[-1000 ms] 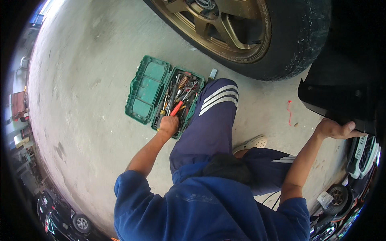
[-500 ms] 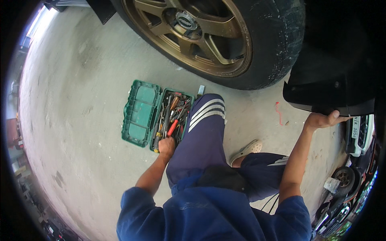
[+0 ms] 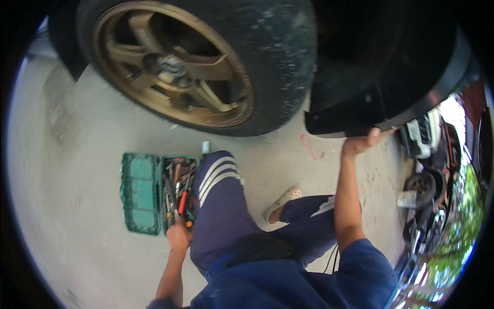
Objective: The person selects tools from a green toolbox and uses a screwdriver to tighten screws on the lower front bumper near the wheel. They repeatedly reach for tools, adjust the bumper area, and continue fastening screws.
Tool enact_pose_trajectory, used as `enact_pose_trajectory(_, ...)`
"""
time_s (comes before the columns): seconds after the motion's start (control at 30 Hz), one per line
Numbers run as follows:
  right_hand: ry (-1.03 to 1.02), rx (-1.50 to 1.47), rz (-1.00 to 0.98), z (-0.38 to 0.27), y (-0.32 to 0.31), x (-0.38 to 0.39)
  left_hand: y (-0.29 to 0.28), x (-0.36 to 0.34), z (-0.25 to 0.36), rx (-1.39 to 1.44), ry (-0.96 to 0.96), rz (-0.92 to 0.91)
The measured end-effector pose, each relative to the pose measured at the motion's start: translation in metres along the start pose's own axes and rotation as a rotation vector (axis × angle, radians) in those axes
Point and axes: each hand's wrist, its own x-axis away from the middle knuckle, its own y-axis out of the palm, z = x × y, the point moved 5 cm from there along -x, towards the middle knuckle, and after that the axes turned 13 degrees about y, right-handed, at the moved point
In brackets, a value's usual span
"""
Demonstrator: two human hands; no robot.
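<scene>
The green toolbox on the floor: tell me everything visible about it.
The green toolbox looks like hard plastic and lies open on the pale floor. Its lid, folded out to the left, has ribs dividing the inside into panels. The other half is crowded with hand tools, one red-handled. The left hand is at its near end; a trouser leg overlaps its right side. Blur hides what the hand touches.

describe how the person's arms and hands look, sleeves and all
The left hand and right hand are bare; no glove, watch or band shows on either. The right sleeve is blue and short, ending near the elbow. Only a dark blue edge of the left sleeve is in view.
</scene>
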Motion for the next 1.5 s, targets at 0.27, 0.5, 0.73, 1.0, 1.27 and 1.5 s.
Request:
enact_pose_trajectory(0.27,0.021,0.05,-0.215,-0.01,0.006,-0.004,-0.192,-0.086,0.148,1.384,0.449,0.27)
enact_pose_trajectory(0.5,0.057,0.041,-0.241,-0.001,0.002,-0.002,-0.286,-0.151,0.373,1.156,1.229,0.061)
enact_pose_trajectory(0.73,0.089,-0.036,-0.214,0.006,0.004,0.0,-0.31,-0.161,0.426,0.434,1.369,0.537)
enact_pose_trajectory(1.0,0.11,-0.085,-0.18,0.008,0.007,0.002,-0.296,-0.175,0.436,0.511,1.326,0.498)
enact_pose_trajectory(1.27,0.116,-0.092,-0.164,0.008,0.007,0.003,-0.297,-0.175,0.437,0.512,1.328,0.486)
enact_pose_trajectory(1.5,0.099,-0.048,-0.159,0.006,0.008,0.003,-0.298,-0.175,0.438,0.524,1.338,0.487)
